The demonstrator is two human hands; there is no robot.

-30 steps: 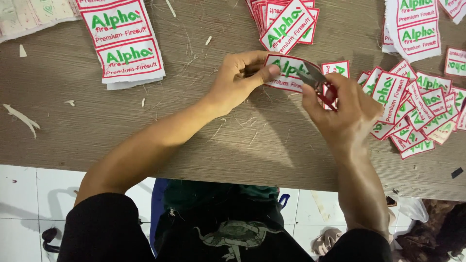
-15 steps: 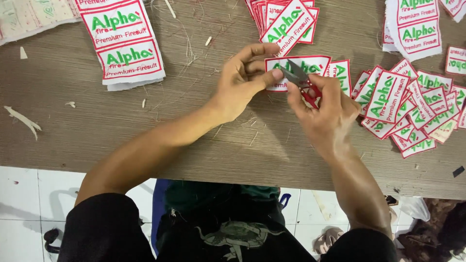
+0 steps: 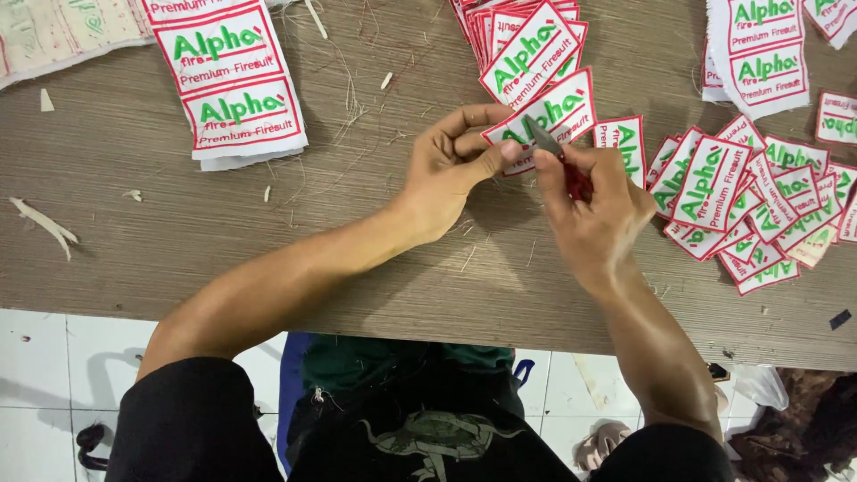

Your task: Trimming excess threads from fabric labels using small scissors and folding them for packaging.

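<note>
My left hand (image 3: pixel 451 170) pinches a white embroidered patch (image 3: pixel 562 112) with a red border and green lettering, holding it by its lower left edge just above the wooden table (image 3: pixel 357 232). My right hand (image 3: pixel 594 214) grips small red-handled snips (image 3: pixel 558 156), whose grey blades point up-left and meet the patch's lower edge beside my left thumb. Both hands sit close together at the table's middle.
A fanned stack of like patches (image 3: pixel 522 40) lies just behind the hands. A loose heap of patches (image 3: pixel 750 201) spreads at the right. Uncut patch strips (image 3: pixel 228 80) lie at the upper left, others (image 3: pixel 759 54) at the upper right. Thread scraps litter the wood.
Both hands have shifted left and slightly away from me with the patch. The snips have moved from the patch's right side to its lower left edge.
</note>
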